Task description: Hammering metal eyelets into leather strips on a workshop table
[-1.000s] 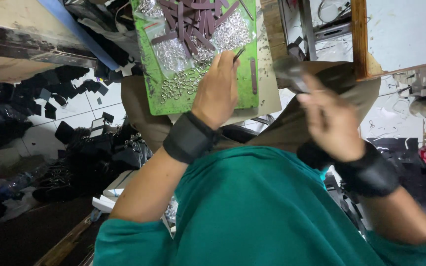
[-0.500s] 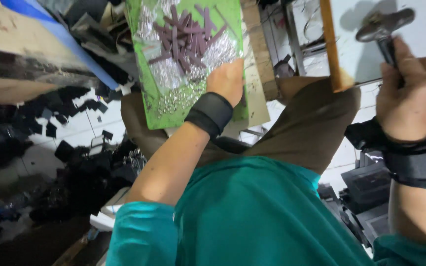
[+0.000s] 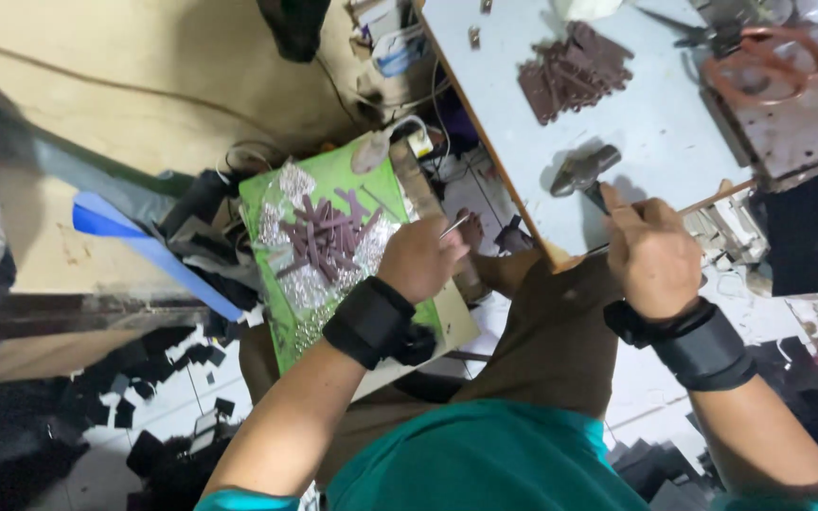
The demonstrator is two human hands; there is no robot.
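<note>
Right hand (image 3: 650, 254) apparently gripping hammer (image 3: 584, 172).

A small craft workshop: a worn bench (image 3: 655, 142) carries scissors (image 3: 759, 57) and a pile of brown strips (image 3: 575, 71), with dark offcuts (image 3: 172, 364) littering the floor.

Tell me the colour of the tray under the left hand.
The tray is bright green, clearest in the head view.

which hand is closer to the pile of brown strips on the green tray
Left. The left hand sits over the green tray beside the brown strips; the right hand holds a hammer at the table.
</note>
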